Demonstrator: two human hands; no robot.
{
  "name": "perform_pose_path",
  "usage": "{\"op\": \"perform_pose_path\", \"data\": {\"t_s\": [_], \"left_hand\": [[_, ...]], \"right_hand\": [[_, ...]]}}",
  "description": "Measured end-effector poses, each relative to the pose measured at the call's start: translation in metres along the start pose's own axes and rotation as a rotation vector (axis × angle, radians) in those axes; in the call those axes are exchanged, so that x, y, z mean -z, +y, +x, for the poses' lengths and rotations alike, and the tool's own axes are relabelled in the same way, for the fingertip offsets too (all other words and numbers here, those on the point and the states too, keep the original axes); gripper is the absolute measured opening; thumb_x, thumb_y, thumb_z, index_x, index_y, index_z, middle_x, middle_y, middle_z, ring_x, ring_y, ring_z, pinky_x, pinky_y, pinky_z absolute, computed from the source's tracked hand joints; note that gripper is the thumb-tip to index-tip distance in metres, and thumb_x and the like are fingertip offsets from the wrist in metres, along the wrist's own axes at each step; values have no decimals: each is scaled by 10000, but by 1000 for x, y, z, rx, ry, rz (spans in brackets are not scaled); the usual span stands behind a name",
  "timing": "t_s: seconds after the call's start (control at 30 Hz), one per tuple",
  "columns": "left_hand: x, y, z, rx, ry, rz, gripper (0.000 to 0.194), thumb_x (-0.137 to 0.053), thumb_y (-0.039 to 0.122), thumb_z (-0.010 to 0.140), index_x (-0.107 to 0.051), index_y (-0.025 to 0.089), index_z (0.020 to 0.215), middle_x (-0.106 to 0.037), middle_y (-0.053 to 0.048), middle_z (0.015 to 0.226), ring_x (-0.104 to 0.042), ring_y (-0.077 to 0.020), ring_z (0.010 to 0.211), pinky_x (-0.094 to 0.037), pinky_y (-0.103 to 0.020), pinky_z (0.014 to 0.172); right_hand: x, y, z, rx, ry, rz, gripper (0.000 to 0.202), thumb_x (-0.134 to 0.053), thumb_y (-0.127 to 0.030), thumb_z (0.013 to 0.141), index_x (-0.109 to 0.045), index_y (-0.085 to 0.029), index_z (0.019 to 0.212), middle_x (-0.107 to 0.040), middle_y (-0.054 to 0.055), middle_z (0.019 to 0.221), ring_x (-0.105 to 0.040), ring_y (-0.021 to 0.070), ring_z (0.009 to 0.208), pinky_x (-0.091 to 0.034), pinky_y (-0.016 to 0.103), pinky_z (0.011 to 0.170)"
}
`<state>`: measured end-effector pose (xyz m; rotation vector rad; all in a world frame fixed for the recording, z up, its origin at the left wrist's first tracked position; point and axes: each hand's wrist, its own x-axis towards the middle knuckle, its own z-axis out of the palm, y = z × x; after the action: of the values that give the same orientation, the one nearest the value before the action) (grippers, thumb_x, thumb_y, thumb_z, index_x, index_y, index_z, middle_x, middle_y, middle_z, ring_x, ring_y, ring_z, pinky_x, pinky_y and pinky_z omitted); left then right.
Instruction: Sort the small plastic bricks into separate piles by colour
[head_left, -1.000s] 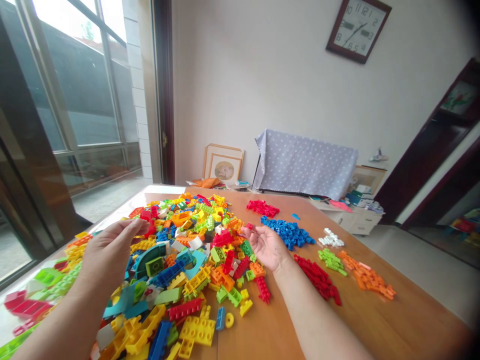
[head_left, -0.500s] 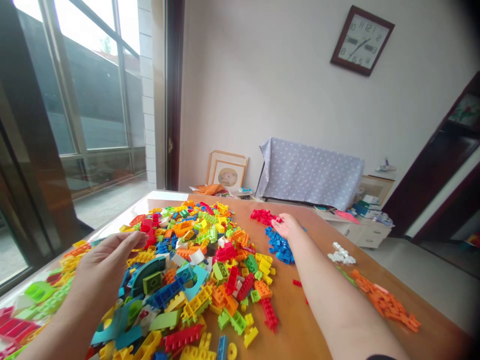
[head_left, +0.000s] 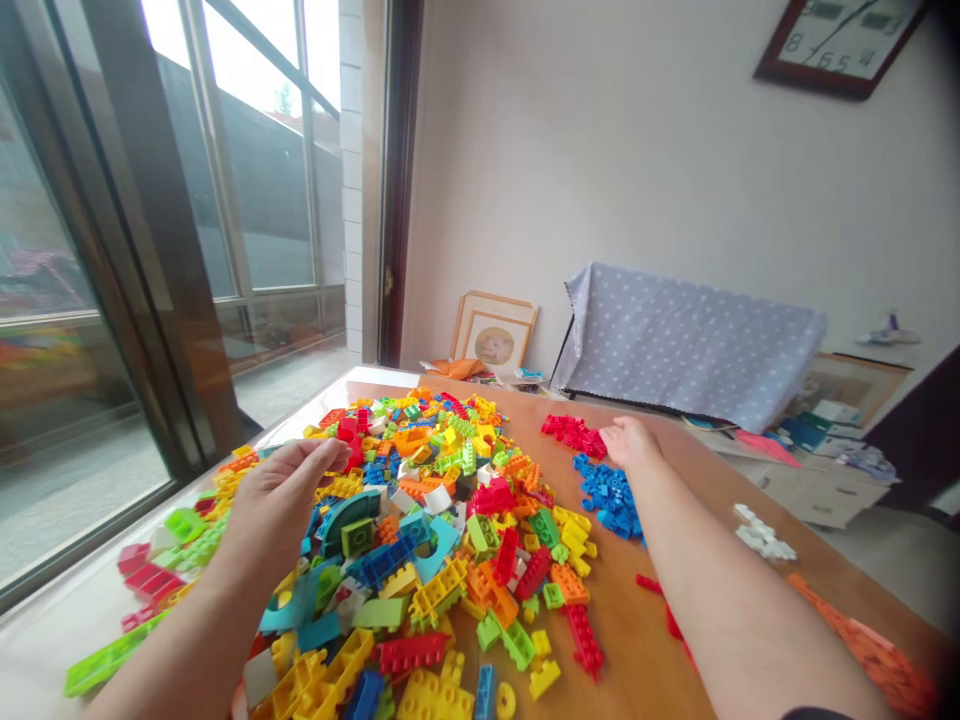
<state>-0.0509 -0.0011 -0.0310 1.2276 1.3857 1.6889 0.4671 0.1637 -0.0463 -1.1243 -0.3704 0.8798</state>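
Observation:
My left hand (head_left: 289, 485) is over the left part of a big mixed heap of toy building bricks (head_left: 442, 540). Its thumb and fingers are pinched together beside a red brick (head_left: 351, 432); whatever is between the fingertips is hidden. Past the heap, my right hand (head_left: 634, 445) hovers at the right end of a small pile of red bricks (head_left: 570, 433). Its fingers are loosely bent and apart, with no brick visible in them. Just below that hand lies a pile of blue bricks (head_left: 609, 498), partly covered by my forearm.
White bricks (head_left: 763, 535) and a long group of orange bricks (head_left: 870, 640) lie on the right side of the wooden table (head_left: 630, 640). A few red pieces (head_left: 651, 583) sit by my right forearm. Beyond the table are a cloth-covered object (head_left: 690, 340) and a framed picture (head_left: 495, 340).
The view has swung to the right end of the window side, shifting everything rightward in the picture. My right hand has drawn slightly away from the red pile. My left hand stays over the heap, still pinched.

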Motion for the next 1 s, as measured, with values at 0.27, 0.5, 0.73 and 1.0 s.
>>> {"op": "perform_pose_path", "data": {"t_s": [0.27,0.5,0.73,1.0], "left_hand": [[-1,7,-4,-1,21,-72,358,-744,527,782,-720,185,883,-730,-35,851,-654,-191,839,-484,-286,776],[2,10,-3,24,25,-81,349,-748,514,770,-722,175,849,-720,-41,824,-632,-174,800,-453,-279,748],[7,6,0,34,23,-35,343,-731,505,772,-723,179,878,-713,-36,833,-617,-167,791,-439,-268,715],[4,16,-11,19,-236,255,416,-671,569,801,-725,180,939,-693,-32,777,-583,-167,668,-405,-269,593]], "right_hand": [[-1,16,-70,-33,-92,38,147,-567,-164,838,-608,-167,979,-646,110,1112,-688,140,963,-607,249,861],[-2,17,-175,7,-317,12,171,-659,-194,793,-672,-178,963,-735,103,1022,-731,191,970,-638,282,783],[5,26,-271,62,-399,-154,246,-788,-285,733,-704,-189,943,-764,75,979,-735,196,935,-601,274,764],[4,38,-304,282,-332,-238,277,-738,-361,797,-710,-186,1010,-745,68,966,-697,167,853,-529,248,703]]}}
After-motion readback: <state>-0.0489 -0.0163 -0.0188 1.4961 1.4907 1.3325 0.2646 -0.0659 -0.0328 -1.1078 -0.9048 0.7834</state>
